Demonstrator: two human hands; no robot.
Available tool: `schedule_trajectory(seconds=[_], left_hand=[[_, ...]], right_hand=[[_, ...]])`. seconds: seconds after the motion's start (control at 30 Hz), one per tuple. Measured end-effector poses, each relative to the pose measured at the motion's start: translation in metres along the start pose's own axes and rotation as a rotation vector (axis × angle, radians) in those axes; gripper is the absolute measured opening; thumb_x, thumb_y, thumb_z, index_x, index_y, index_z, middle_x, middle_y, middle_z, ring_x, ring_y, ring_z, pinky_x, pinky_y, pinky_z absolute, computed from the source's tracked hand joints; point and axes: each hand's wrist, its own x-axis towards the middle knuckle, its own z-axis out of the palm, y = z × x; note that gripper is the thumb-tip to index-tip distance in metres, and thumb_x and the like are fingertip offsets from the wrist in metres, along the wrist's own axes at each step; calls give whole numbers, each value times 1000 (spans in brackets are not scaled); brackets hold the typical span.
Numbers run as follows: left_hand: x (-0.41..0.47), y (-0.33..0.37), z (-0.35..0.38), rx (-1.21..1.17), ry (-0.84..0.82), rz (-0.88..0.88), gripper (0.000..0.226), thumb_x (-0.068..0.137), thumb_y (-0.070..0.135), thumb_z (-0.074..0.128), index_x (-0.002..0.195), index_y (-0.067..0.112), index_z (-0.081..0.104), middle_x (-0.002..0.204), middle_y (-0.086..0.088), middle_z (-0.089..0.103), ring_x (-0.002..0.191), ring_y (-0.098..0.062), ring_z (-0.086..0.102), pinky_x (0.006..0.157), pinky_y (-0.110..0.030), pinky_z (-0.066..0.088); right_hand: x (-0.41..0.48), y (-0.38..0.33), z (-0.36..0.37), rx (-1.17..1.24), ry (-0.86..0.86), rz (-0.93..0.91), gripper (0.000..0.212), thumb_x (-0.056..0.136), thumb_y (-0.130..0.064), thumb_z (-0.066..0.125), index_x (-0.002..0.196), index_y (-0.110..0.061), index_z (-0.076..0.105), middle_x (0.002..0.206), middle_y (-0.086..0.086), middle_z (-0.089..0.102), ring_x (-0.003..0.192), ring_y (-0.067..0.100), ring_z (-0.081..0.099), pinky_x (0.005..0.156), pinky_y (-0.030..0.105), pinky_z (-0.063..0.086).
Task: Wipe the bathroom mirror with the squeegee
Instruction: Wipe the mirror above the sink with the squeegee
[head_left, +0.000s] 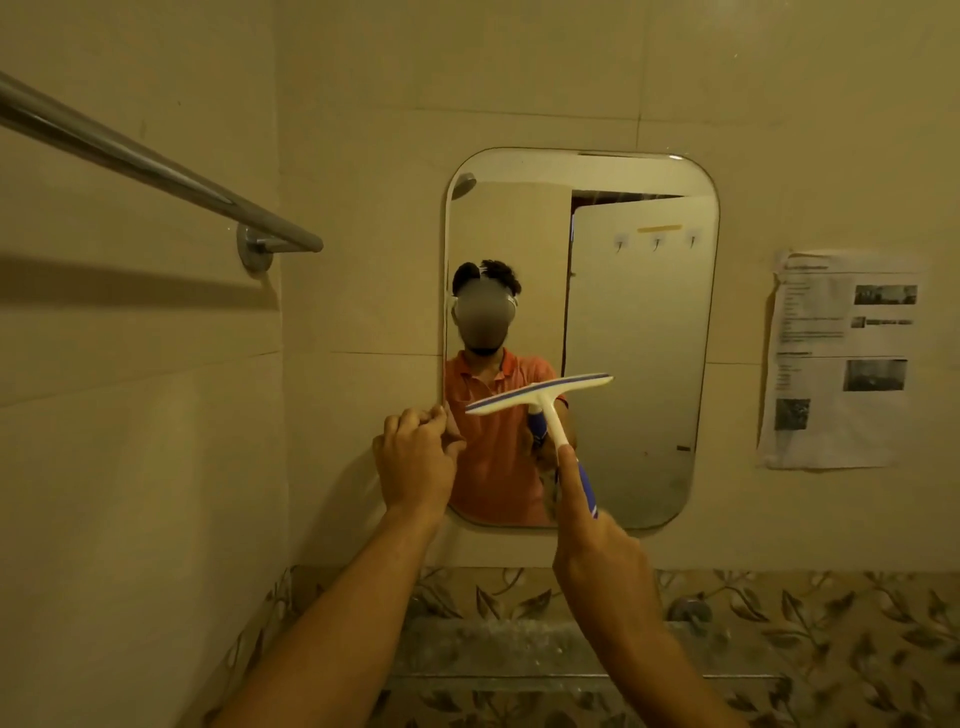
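A rounded rectangular mirror (639, 332) hangs on the tiled wall straight ahead and reflects a person in an orange shirt. My right hand (597, 540) grips the blue-and-white handle of a squeegee (540, 397), with the forefinger laid along the handle. The white blade is tilted, left end lower, in front of the mirror's lower middle. Whether the blade touches the glass I cannot tell. My left hand (415, 457) is at the mirror's lower left edge, fingers curled with the tips against the rim.
A metal towel rail (156, 171) juts from the left wall at head height. A printed paper notice (841, 358) is stuck to the wall right of the mirror. Below runs a leaf-patterned tile band (810, 623) and a stone ledge (519, 644).
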Motion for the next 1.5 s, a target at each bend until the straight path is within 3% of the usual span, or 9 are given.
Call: schedule_trajectory(seconds=[0.1,0.3,0.53,0.7,0.87,1.07,1.17,1.33,1.5], left_hand=[[1,-2,-2,21,-15,25,44,88,47,70,128,30,65,116,3,62,110,-21,51,90,-35,44],[3,-2,-3,98,-19,55,45,90,51,64,129,29,62,117,2,63,111,-20,51,91,-34,44],[5,-4,-2,71,-13,83,35,89,47,68,116,26,71,117,1,66,111,-23,54,89,-35,46],[6,-4,0,125,-34,77,47,90,52,63,130,28,62,118,1,63,114,-21,51,93,-36,45],[6,-8,-3,103,-30,123,40,90,48,67,125,28,65,115,1,63,109,-23,52,87,-34,44],[2,-19,-6,-131,-10,131,32,95,17,57,126,20,67,99,-8,69,100,-31,59,76,-38,50],[3,-16,-8,-225,5,91,54,93,11,56,145,23,50,101,-7,70,100,-30,59,80,-40,54],[12,-5,-18,-45,-42,152,66,98,15,52,157,34,29,106,-7,59,97,-27,57,77,-38,51],[31,8,-38,84,-62,157,69,99,12,46,158,38,21,124,-9,47,100,-31,58,83,-39,50]], right_hand=[[15,-4,-17,93,70,-38,82,102,-26,50,159,-36,-7,72,-3,49,46,2,36,41,11,20],[127,-49,-87,290,204,-100,62,108,-31,32,159,-38,-3,77,4,60,54,17,57,51,37,56],[197,-90,-122,171,213,-84,77,104,-19,45,160,-27,-6,78,6,54,56,11,49,52,27,42],[165,-72,-69,103,192,-116,87,103,-16,48,156,-33,-18,72,6,55,48,15,52,44,31,49],[96,-43,-22,88,141,-84,91,103,-13,47,154,-39,-24,72,5,51,48,14,50,42,32,51],[34,-11,8,65,44,-59,91,102,-14,44,151,-42,-28,80,7,52,56,17,54,51,36,55],[16,1,22,50,52,-64,93,102,-16,46,151,-42,-28,79,7,52,54,17,53,51,37,56],[-22,18,38,37,15,-75,99,97,-14,55,155,-36,-22,75,5,51,49,11,46,46,26,46],[-50,32,45,3,-75,-64,105,80,-8,75,161,-22,9,60,-1,41,39,6,29,36,19,24]])
